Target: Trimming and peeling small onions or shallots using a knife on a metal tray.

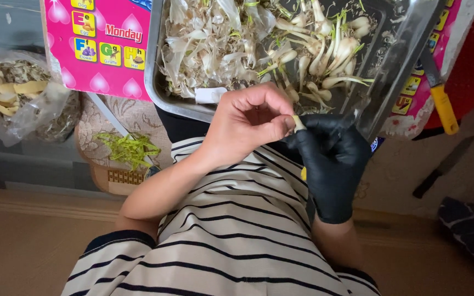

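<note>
Fingertips [287, 124] of bare left hand [248, 123] pinching small pale bulb [298, 123] against gloved right hand [333, 156], closed around it. Far: tray [157, 82], peelings [204, 44] left, unpeeled bulbs [330, 49] right.

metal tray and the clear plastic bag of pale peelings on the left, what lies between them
In the head view, a pink alphabet mat lies between the metal tray and the clear plastic bag.

The small pale bulb [298, 123] was mostly hidden between the bare left hand [248, 123] and the gloved right hand [330, 151]. The tray [157, 82] ran off the top edge. The bag [17, 93] was cut off at the left side.
</note>
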